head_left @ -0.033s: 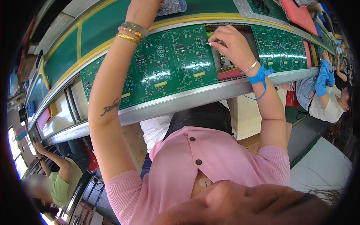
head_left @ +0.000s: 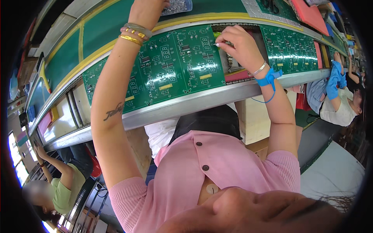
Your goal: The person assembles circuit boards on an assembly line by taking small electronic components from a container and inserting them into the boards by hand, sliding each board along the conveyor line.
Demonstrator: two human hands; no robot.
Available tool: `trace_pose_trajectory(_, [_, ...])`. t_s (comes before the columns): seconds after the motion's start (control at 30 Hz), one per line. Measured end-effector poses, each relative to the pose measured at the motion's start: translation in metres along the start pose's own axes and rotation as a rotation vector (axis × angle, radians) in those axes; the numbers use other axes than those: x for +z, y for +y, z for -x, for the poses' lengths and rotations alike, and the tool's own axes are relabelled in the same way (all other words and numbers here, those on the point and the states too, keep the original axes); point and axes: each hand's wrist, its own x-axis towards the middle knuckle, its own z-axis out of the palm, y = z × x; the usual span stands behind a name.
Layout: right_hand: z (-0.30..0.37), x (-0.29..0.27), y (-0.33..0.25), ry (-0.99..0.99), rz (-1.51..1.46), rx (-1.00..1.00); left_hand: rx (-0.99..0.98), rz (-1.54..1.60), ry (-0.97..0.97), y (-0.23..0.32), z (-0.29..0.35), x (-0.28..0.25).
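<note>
Head view: right hand curled by circuit board, fingers pressed together; left hand outstretched, fingers unclear.

Bright, mostly even light; hard white glare streaks cut across the flat green printed circuit boards, softer sheen along the long silver metal rail, and the white window panes at far left are blown out with blue-violet fringing. Strong fisheye: black vignette, rail bowed, rim stretched. Boards fairly sharp, far-right background soft, 1 blurred patch over the head of a co-worker in a light-green shirt.
</note>
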Motion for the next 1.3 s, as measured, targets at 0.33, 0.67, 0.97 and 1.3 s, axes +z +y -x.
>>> trace_pose_trajectory(0.33, [-0.004,0.004,0.003,-0.024,0.046,-0.037,-0.350,0.943,-0.176,0.014,0.052,-0.050])
trace_pose_trajectory(0.67, [-0.009,0.006,0.001,-0.054,0.129,-0.087,-0.503,1.129,-0.384,0.022,0.111,-0.043])
trace_pose_trajectory(0.97, [-0.011,0.007,-0.002,-0.035,0.222,-0.077,-0.569,1.142,-0.420,0.025,0.112,-0.045])
trace_pose_trajectory(1.3, [-0.015,0.011,-0.008,-0.044,0.323,-0.100,-0.569,1.162,-0.348,0.026,0.114,-0.040])
